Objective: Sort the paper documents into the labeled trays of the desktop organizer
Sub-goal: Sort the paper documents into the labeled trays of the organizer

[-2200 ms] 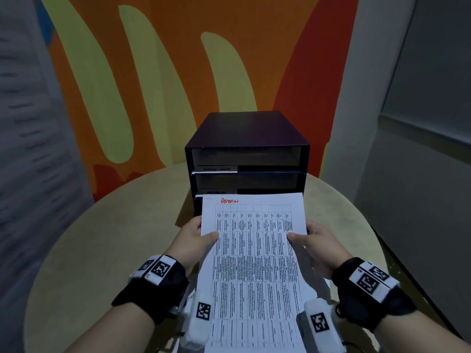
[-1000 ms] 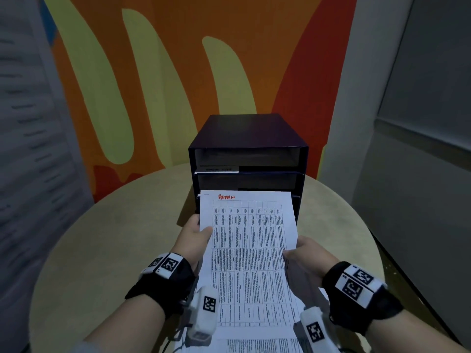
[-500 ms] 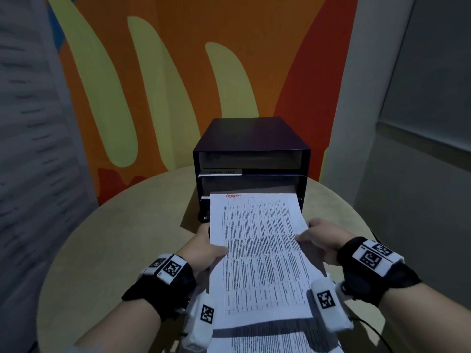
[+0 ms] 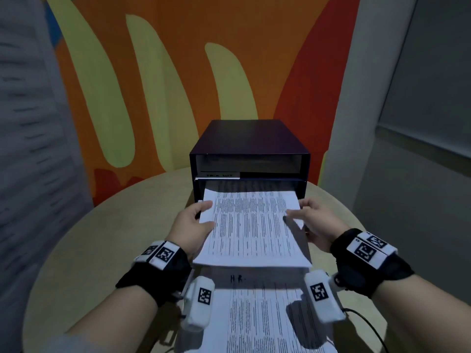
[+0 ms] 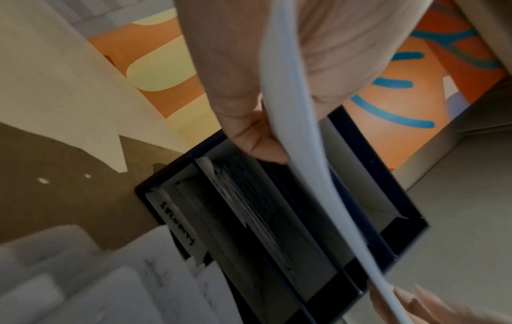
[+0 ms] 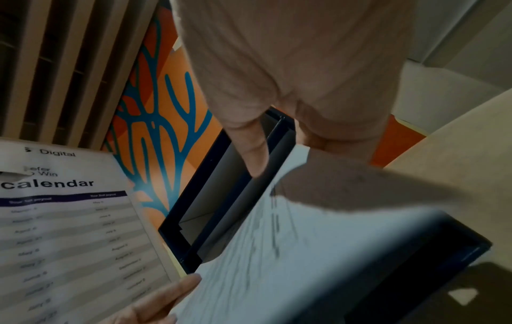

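A dark desktop organizer (image 4: pixel 249 138) stands at the far side of the round table. A printed table sheet (image 4: pixel 251 225) lies level in front of it, its far edge inside the second tray (image 4: pixel 298 186). My left hand (image 4: pixel 204 212) pinches the sheet's left edge, thumb on top. My right hand (image 4: pixel 299 212) pinches its right edge. In the left wrist view the thumb and fingers (image 5: pixel 260 144) clamp the white sheet (image 5: pixel 299 140) in front of the organizer (image 5: pixel 401 219). The lower tray is hidden behind the sheet in the head view.
A pile of printed documents (image 4: pixel 257 314), its top page marked "H.R.", lies on the table (image 4: pixel 102 238) under my wrists. A white label (image 4: pixel 219 175) sits under the top tray. The right wrist view shows a calendar page (image 6: pixel 69 219) at the left. A painted wall stands behind.
Both hands have pushed the sheet forward. Its top edge with the red "ADMIN" mark has gone into the second tray, and the "H.R." page below has come into view.
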### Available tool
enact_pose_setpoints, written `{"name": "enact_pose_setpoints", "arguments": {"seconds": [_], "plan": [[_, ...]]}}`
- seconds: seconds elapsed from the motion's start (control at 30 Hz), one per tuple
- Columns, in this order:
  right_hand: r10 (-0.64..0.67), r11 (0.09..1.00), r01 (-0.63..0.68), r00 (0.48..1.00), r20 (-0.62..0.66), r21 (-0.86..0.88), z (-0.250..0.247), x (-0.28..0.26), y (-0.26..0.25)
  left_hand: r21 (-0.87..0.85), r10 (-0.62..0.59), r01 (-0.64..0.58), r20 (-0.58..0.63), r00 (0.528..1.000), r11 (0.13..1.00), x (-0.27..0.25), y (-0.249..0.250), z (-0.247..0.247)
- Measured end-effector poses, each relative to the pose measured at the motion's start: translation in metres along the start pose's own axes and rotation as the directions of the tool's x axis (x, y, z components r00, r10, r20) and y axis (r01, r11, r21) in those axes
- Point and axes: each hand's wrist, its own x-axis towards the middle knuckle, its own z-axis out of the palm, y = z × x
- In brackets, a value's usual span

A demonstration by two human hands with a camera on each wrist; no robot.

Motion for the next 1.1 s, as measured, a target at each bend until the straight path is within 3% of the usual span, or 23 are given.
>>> {"name": "enact_pose_setpoints", "arguments": {"seconds": [0.1, 0.17, 0.23, 0.3, 0.43, 0.5, 0.67, 0.8, 0.87, 0.97, 1.1], "plan": [[0.012, 0.995, -0.015, 1.0, -0.029, -0.101, 0.008, 0.009, 0.005, 0.156, 0.043, -0.038, -0.025, 0.999, 0.987, 0.013, 0.011, 0.003], [-0.025, 0.994, 0.013, 0.994, -0.108, -0.105, 0.015, 0.015, 0.006, 0.344, 0.087, -0.098, 0.045, 0.995, 0.934, 0.015, 0.024, 0.005], [-0.084, 0.99, 0.064, 0.984, -0.159, -0.125, 0.019, 0.025, 0.004, 0.577, 0.111, -0.181, 0.155, 0.982, 0.796, 0.012, 0.035, 0.007], [-0.139, 0.983, 0.113, 0.974, -0.181, -0.148, 0.022, 0.033, 0.002, 0.718, 0.052, -0.217, 0.245, 0.968, 0.662, 0.006, 0.04, 0.012], [-0.204, 0.949, 0.137, 0.955, -0.217, -0.285, 0.024, 0.048, 0.001, 0.86, 0.09, -0.322, 0.313, 0.946, 0.397, 0.0, 0.037, 0.028], [-0.248, 0.921, 0.156, 0.941, -0.228, -0.356, 0.027, 0.046, -0.002, 0.883, 0.136, -0.339, 0.312, 0.94, 0.324, 0.006, 0.032, 0.035], [-0.363, 0.747, 0.209, 0.924, -0.123, -0.631, 0.032, 0.036, -0.011, 0.864, 0.156, -0.387, 0.355, 0.922, 0.323, 0.029, 0.025, 0.046], [-0.42, 0.4, 0.299, 0.9, 0.116, -0.867, 0.042, 0.034, -0.013, 0.864, 0.206, -0.389, 0.338, 0.918, 0.32, 0.043, 0.031, 0.059], [-0.445, 0.279, 0.326, 0.877, 0.179, -0.903, 0.047, 0.038, -0.013, 0.874, 0.256, -0.37, 0.298, 0.92, 0.313, 0.046, 0.033, 0.067], [-0.471, 0.234, 0.311, 0.865, 0.172, -0.921, 0.052, 0.045, -0.018, 0.891, 0.297, -0.3, 0.2, 0.934, 0.341, 0.049, 0.035, 0.081], [-0.419, 0.189, 0.206, 0.901, 0.111, -0.96, 0.057, 0.058, -0.024, 0.883, 0.368, -0.21, 0.046, 0.929, 0.42, 0.051, 0.035, 0.102]]}}
